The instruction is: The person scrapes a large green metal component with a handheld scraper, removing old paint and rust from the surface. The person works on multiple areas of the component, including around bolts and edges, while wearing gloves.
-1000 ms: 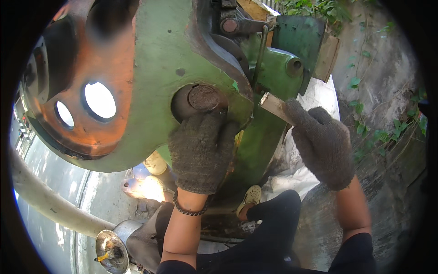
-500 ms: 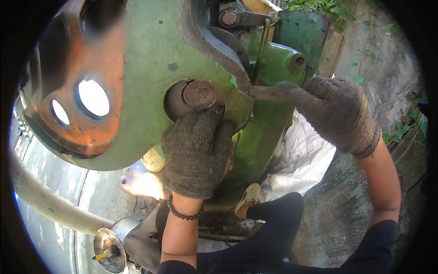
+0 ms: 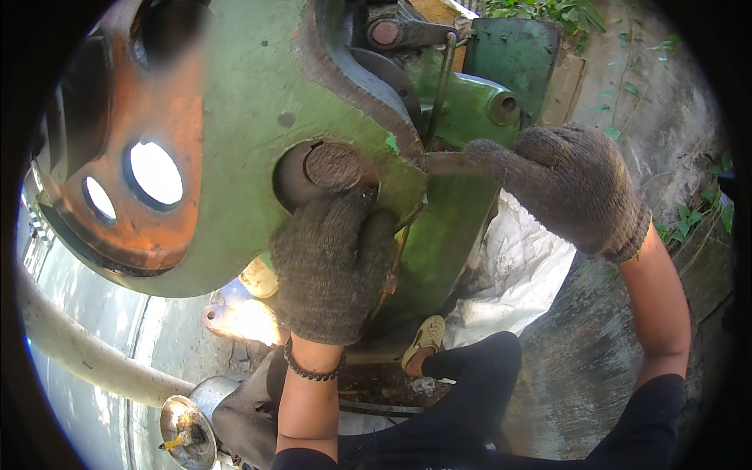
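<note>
A large green machine body (image 3: 251,227) with worn paint fills the upper left and middle. In its round opening sits a rusty round shaft end (image 3: 333,165). My left hand (image 3: 323,270), in a dark knitted glove, is at the lower rim of that opening, its fingers bent together below the shaft end. The fingertips are hidden, so what they grip cannot be made out. To the right, my right hand (image 3: 576,184), gloved alike, pinches a flat brownish metal strip (image 3: 448,163). The strip's other end meets the curved edge of the green body.
An orange-rusted part (image 3: 168,235) with oval holes is at the left. A thin rod (image 3: 441,94) and a green tube end (image 3: 504,107) are behind. White sheeting (image 3: 517,270) lies below right. A pale pipe (image 3: 94,348) and a metal dish (image 3: 188,431) are lower left.
The machine sits slightly further left in the picture. Both hands keep nearly the same pose, the right one still on the metal strip.
</note>
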`<control>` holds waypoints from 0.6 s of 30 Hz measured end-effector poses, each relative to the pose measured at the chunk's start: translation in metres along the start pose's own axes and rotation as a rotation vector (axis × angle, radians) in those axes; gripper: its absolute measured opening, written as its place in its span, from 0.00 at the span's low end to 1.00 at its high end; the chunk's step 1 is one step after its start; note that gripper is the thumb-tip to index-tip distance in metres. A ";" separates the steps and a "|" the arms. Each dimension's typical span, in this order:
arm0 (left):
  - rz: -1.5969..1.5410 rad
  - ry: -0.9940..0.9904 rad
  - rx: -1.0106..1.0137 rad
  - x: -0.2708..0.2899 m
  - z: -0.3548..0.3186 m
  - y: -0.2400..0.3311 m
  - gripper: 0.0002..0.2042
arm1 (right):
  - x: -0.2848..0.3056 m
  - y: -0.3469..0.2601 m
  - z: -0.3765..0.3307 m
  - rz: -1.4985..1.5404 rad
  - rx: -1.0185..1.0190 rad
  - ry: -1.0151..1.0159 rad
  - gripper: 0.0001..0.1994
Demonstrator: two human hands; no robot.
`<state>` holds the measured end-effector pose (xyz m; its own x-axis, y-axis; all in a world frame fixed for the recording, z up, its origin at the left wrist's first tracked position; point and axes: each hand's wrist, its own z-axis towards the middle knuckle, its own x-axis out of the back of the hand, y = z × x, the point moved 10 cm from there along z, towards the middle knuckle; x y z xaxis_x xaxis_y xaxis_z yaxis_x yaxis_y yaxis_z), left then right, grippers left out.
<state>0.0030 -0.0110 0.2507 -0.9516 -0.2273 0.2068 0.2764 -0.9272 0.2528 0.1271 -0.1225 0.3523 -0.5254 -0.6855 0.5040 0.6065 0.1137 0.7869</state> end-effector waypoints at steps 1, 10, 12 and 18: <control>-0.013 -0.010 0.002 0.000 0.000 -0.001 0.11 | -0.002 0.000 0.001 -0.011 0.001 -0.019 0.28; -0.011 -0.024 0.006 -0.002 0.001 -0.002 0.10 | -0.002 0.004 0.003 0.034 0.047 -0.041 0.30; -0.013 -0.038 0.010 -0.001 0.002 0.000 0.10 | 0.002 0.006 0.003 0.088 0.053 -0.012 0.31; 0.000 -0.033 0.019 -0.003 0.000 -0.004 0.11 | -0.004 0.007 0.002 0.024 0.071 -0.023 0.30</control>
<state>0.0050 -0.0068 0.2487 -0.9469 -0.2167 0.2376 0.2788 -0.9214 0.2708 0.1322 -0.1172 0.3566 -0.5251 -0.6655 0.5304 0.5757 0.1813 0.7973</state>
